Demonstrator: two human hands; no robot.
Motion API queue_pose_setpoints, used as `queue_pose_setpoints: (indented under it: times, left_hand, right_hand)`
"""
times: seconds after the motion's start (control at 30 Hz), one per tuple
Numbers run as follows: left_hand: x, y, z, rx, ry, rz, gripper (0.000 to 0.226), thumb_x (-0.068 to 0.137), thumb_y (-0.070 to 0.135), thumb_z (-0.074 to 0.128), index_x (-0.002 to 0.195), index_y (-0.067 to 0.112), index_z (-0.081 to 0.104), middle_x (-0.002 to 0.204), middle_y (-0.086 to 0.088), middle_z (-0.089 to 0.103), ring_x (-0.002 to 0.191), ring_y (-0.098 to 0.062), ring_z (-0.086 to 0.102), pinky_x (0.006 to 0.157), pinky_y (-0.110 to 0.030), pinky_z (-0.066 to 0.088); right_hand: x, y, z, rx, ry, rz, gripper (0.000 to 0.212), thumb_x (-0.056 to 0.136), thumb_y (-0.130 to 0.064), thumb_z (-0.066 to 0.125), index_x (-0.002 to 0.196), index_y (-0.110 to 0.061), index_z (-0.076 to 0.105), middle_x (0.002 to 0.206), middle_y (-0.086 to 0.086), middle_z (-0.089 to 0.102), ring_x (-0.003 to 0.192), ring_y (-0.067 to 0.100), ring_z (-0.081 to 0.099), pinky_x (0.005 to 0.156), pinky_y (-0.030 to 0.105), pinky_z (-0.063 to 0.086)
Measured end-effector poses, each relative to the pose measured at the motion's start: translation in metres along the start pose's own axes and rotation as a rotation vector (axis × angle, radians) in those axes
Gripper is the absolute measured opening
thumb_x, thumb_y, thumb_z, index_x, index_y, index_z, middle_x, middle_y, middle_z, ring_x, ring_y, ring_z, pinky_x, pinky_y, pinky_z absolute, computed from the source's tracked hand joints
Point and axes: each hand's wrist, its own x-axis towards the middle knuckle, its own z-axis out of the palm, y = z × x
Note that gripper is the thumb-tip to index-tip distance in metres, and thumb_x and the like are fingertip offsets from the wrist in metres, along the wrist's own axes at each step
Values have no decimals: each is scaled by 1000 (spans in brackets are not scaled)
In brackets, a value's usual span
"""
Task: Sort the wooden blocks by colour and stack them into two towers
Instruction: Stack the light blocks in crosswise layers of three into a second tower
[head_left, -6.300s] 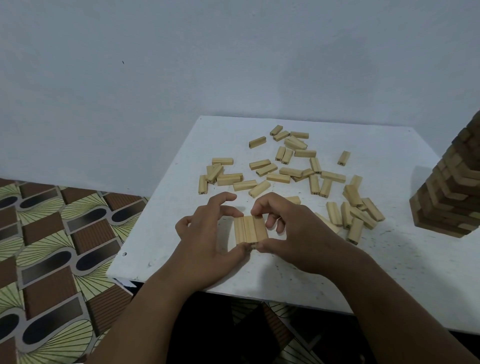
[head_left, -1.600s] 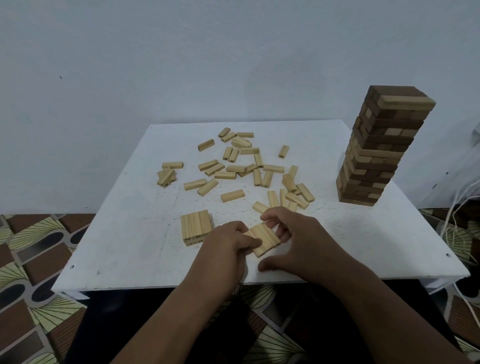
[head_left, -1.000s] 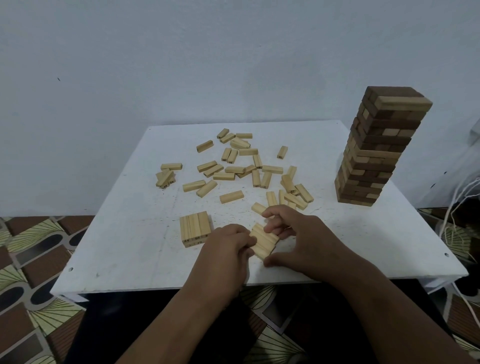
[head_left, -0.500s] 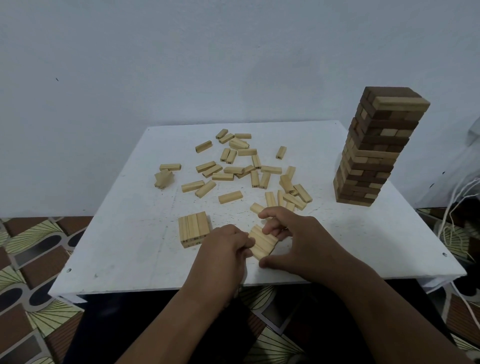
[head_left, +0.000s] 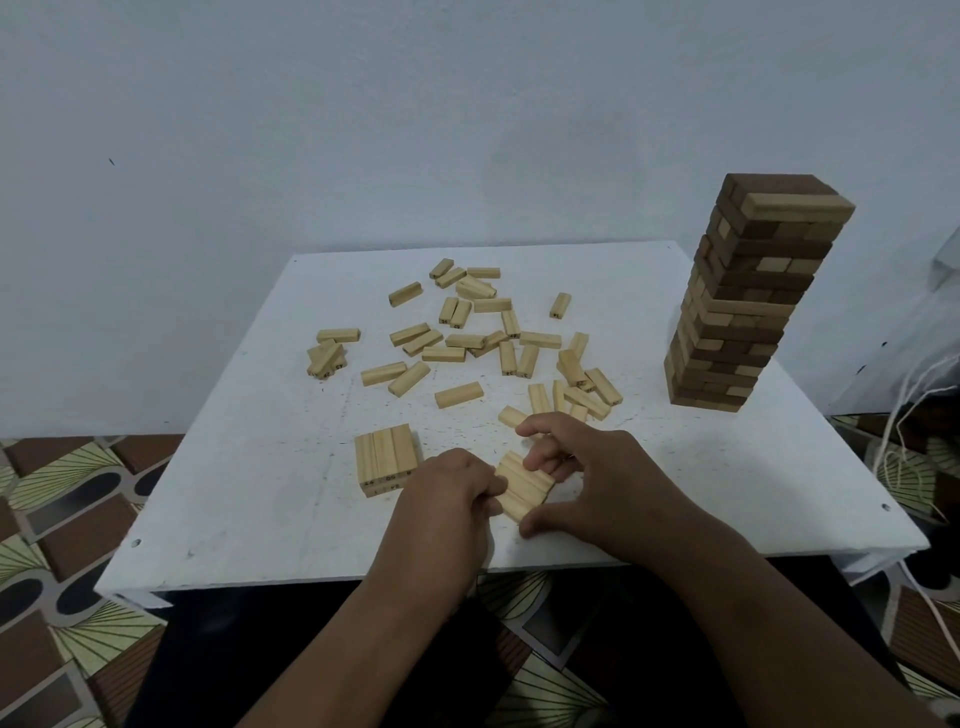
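Observation:
A row of three light wooden blocks (head_left: 522, 483) lies slanted near the front of the white table (head_left: 260, 493). My left hand (head_left: 447, 499) pinches its left end with curled fingers. My right hand (head_left: 597, 483) grips it from the right, thumb at the near end and fingers at the far side. Just to the left stands a low stack of light blocks (head_left: 387, 465), two layers high. Several loose light blocks (head_left: 478, 343) are scattered across the middle and back. A tall tower (head_left: 743, 301) of dark and light blocks rises at the right.
The table's front edge runs just below my hands. A patterned floor (head_left: 62, 519) shows on the left, and white cords (head_left: 904, 436) hang at the far right. A pale wall stands behind the table.
Both hands have stayed on the slanted row of three blocks, squeezing it together and shifting it slightly. Earlier, the first stack was set down at the left.

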Motion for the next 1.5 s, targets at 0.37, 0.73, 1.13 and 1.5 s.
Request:
queue_pose_setpoints:
  times: [0.37, 0.73, 1.13, 1.5]
  left_hand:
    - [0, 0, -2, 47, -24, -1, 18, 71, -8, 75, 80, 8, 78, 83, -2, 72, 74, -14, 66, 65, -26, 50]
    - [-7, 3, -8, -19, -150, -66, 11, 70, 21, 61, 80, 25, 62, 128, 9, 56, 122, -5, 48, 91, -21, 44]
    - [-9, 1, -12, -38, -186, -17, 25, 80, 9, 67, 90, 31, 62, 123, 15, 61, 115, -6, 50, 93, -27, 44]
    - [-4, 10, -58, -338, 125, -143, 65, 89, -5, 60, 106, 51, 33, 131, 19, 57, 108, 5, 50, 78, -7, 38]
  right_hand:
    - [0, -2, 0, -21, -2, 3, 82, 56, -48, 92, 125, -49, 47, 97, -24, 63, 92, -1, 60, 83, 18, 53]
    - [-6, -7, -3, 33, -47, -83, 47, 62, -14, 77, 99, -31, 54, 96, -17, 59, 96, 5, 56, 77, 15, 45]
    - [-10, -1, -11, -59, -45, -10, 51, 65, -32, 81, 106, -39, 52, 100, -20, 58, 92, 5, 53, 73, 16, 45]
    - [11, -44, -1, 315, 183, -95, 56, 70, -15, 83, 99, -43, 43, 105, -3, 66, 77, 15, 53, 63, 26, 44]
